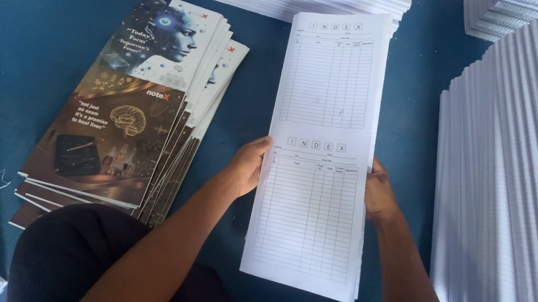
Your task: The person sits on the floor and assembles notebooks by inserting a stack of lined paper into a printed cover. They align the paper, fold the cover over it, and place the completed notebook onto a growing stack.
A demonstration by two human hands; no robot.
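Both hands are gripping a tall bundle of white sheets (pixel 317 158) printed with ruled tables, holding it over the middle of the blue floor (pixel 7 65). The left hand (pixel 247 166) is clasping the bundle's left edge, fingers wrapping behind; the right hand (pixel 379 193) is pinching its right edge, fingers curling round. A fanned pile of illustrated glossy covers (pixel 127 110) is lying toward the floor's left side, and slanting stacks of lined paper (pixel 523 187) are crowding its right edge

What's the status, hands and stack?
Left hand and right hand grip opposite long edges of the white sheet stack. Stack over blue floor. Printed covers lie left, nothing in the way.
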